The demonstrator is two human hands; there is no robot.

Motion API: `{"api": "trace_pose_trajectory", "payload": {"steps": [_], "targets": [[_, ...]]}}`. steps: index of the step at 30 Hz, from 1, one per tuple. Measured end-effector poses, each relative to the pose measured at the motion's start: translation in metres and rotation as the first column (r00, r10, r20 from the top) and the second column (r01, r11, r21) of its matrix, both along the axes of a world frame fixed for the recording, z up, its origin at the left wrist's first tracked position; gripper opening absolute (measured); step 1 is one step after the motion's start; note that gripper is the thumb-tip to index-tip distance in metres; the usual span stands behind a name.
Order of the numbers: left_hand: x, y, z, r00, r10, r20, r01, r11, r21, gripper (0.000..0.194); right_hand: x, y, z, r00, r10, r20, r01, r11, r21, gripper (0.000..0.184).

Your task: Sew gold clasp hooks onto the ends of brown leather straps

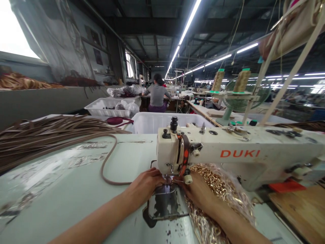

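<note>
A white DUKI sewing machine stands on a pale green table. My left hand lies at the needle on the left, fingers pressed together on a brown strap that loops back toward a pile of straps. My right hand rests on the right of the needle, under the machine head; its fingertips are hidden. Both hands meet at the presser foot above the metal needle plate.
A heap of brown straps covers the table's left. Gold metal rings in a clear bag lie under my right arm. White bins, thread cones, a green fan and a seated person are beyond.
</note>
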State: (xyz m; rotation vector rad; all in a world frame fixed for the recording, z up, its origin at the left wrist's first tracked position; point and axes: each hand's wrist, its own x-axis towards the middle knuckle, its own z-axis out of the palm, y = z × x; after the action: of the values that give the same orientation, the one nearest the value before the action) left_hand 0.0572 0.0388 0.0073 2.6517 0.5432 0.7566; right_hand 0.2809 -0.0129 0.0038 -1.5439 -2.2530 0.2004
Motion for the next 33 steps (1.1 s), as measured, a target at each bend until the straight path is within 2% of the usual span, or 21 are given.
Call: {"api": "trace_pose_trajectory", "payload": {"steps": [7, 12, 19, 33], "targets": [[0.000, 0.001, 0.000, 0.999, 0.009, -0.031, -0.011, 0.997, -0.077, 0.032, -0.003, -0.001, 0.000, 0.999, -0.040, 0.028, 0.040, 0.999, 0.008, 0.025], [0.000, -0.003, 0.000, 0.998, 0.054, -0.041, -0.058, 0.993, -0.102, 0.030, -0.005, -0.002, 0.005, 0.995, -0.017, 0.098, 0.018, 1.000, -0.009, 0.027], [-0.002, 0.002, 0.001, 0.995, 0.077, -0.059, -0.083, 0.989, -0.125, 0.029, -0.004, -0.002, 0.013, 0.992, 0.022, 0.122, -0.020, 1.000, -0.021, 0.025], [-0.002, 0.005, -0.001, 0.992, 0.097, -0.081, -0.107, 0.986, -0.130, 0.029, -0.004, 0.001, 0.011, 0.994, 0.007, 0.108, 0.001, 0.997, -0.072, 0.021]]}}
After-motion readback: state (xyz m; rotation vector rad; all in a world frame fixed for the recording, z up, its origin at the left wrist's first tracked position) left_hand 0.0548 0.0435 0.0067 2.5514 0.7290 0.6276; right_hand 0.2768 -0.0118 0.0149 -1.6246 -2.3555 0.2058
